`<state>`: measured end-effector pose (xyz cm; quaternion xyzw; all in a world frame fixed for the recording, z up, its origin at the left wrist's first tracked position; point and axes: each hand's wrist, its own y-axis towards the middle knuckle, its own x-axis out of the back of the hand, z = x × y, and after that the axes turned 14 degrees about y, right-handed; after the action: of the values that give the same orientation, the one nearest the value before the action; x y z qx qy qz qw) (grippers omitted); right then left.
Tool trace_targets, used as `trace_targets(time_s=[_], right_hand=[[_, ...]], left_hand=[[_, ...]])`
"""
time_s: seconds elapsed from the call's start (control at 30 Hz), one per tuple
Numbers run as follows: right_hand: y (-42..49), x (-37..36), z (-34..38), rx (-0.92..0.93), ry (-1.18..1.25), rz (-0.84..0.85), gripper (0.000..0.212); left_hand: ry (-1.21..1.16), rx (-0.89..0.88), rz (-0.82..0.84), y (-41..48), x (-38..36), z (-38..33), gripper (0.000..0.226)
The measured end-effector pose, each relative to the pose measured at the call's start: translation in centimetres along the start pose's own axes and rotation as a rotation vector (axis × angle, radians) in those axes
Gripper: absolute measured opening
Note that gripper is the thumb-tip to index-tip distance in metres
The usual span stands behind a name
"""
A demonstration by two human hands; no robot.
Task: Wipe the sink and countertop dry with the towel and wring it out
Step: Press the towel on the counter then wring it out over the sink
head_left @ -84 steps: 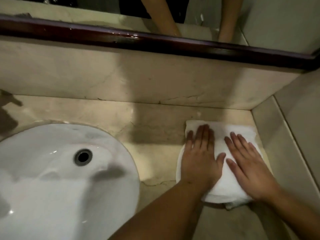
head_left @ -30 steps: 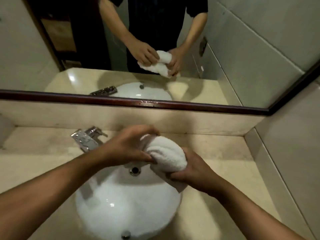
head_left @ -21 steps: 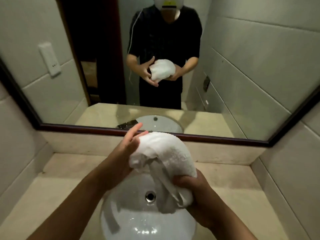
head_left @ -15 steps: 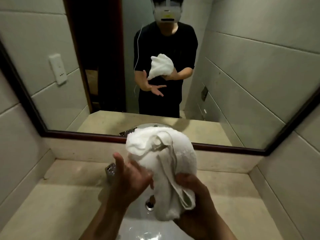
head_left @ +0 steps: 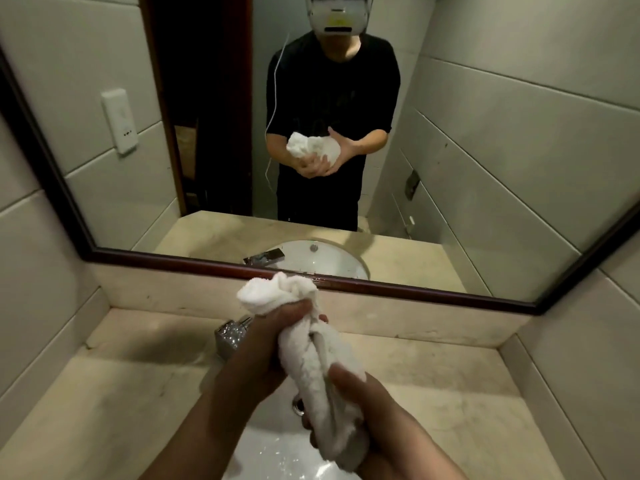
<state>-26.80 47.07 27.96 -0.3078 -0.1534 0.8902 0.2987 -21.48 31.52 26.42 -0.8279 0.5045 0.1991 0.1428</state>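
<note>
The white towel (head_left: pixel 311 358) is bunched into a thick roll, held upright over the white sink (head_left: pixel 273 448). My left hand (head_left: pixel 273 344) grips its upper part, with a loose tuft sticking out above the fist. Lower down, my right hand (head_left: pixel 360 393) is closed around the bottom end. The sink's drain (head_left: pixel 297 407) peeks out between my wrists. Beige countertop (head_left: pixel 114 403) lies on both sides of the basin.
A chrome faucet (head_left: pixel 231 336) stands behind the sink, partly hidden by my left hand. A dark-framed mirror (head_left: pixel 346 285) spans the back wall and reflects a person holding the towel. Tiled walls close in left and right.
The towel went from lying flat on the right countertop to being lifted over the sink. My left hand, open half a second ago, now grips its upper part.
</note>
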Motion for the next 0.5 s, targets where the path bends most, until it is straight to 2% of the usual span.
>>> trace_targets(time_s=[0.03,0.1,0.17,0.2,0.23,0.3,0.33,0.4,0.43,0.5], right_hand=[[0.3,-0.1,0.2,0.055,-0.205,-0.014,0.114],[1.3,-0.5,0.3,0.106,-0.535,-0.052,0.082],[2.2,-0.1,-0.1,0.117,-0.688,-0.072,0.051],[2.5,0.0,-0.4,0.115,-0.77,-0.09,0.042],[2.7,0.2,-0.9,0.132,-0.878,-0.129,0.039],[3.2,0.7,-2.1,0.144,-1.024,-0.239,0.051],[3.3,0.7,-2.7,0.129,-1.009,-0.259,0.061],[3.3,1.1,-3.4,0.11,-0.884,-0.175,0.076],[3.2,1.3,-3.2,0.088,-0.818,-0.124,0.074],[1.8,1.8,-1.9,0.001,-0.71,-0.049,0.058]], left_hand=[[0.035,0.001,-0.026,-0.1,0.2,0.0,0.038],[0.175,0.08,-0.114,0.3,0.5,1.0,0.03],[0.328,0.15,-0.277,0.4,0.1,2.4,0.032],[0.406,0.163,-0.372,0.6,0.1,3.3,0.03],[0.481,0.171,-0.436,0.6,-0.1,4.2,0.028],[0.545,0.199,-0.484,0.5,-0.2,5.4,0.026],[0.539,0.215,-0.476,0.5,-0.1,5.7,0.028],[0.563,0.244,-0.429,0.4,-0.1,5.2,0.034],[0.598,0.279,-0.35,0.3,0.0,4.6,0.04],[0.609,0.354,-0.08,0.0,1.2,3.0,0.055]])
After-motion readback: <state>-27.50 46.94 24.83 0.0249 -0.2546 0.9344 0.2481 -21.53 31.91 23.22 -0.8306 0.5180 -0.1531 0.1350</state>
